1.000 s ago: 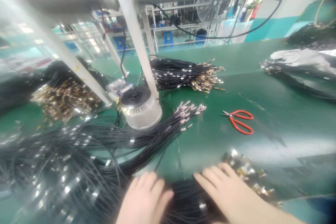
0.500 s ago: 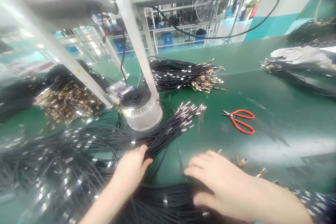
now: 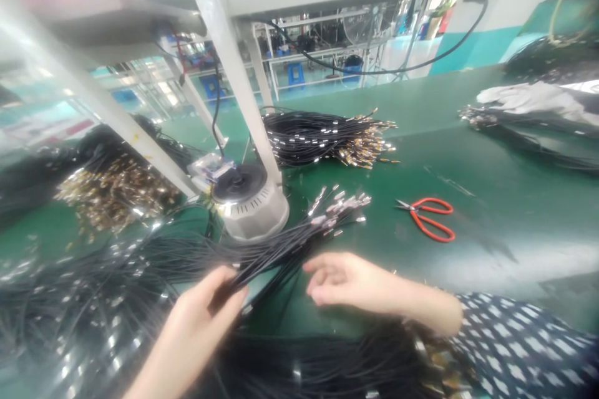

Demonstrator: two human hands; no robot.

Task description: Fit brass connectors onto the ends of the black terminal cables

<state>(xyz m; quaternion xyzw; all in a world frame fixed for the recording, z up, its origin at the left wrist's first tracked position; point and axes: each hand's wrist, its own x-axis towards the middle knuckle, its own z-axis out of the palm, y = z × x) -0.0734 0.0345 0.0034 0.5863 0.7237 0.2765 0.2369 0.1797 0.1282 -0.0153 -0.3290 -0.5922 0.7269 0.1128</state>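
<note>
My left hand [image 3: 206, 305] is closed around part of a bundle of black cables [image 3: 276, 252], lifting some of them off the rest. The bundle's silver-tipped ends [image 3: 339, 209] fan out to the right, past the grey round-based device. My right hand [image 3: 337, 280] hovers just right of the cables, fingers loosely bent and apart, with nothing visible in it. Below both hands lies another bundle of black cables [image 3: 327, 365], its brassy ends [image 3: 442, 365] partly under my right sleeve.
Red-handled scissors [image 3: 430, 218] lie on the green tabletop [image 3: 421, 168]. A grey device [image 3: 253, 212] stands by white frame legs. Behind it is a cable bundle with gold tips [image 3: 318, 137]; a heap of brassy connectors [image 3: 116, 193] lies left. White cloth [image 3: 533, 100] covers cables at right.
My left hand has moved toward me and left, raising part of the cable bundle. My right hand has shifted left and up, closer to the cables, and its fingers have bent more.
</note>
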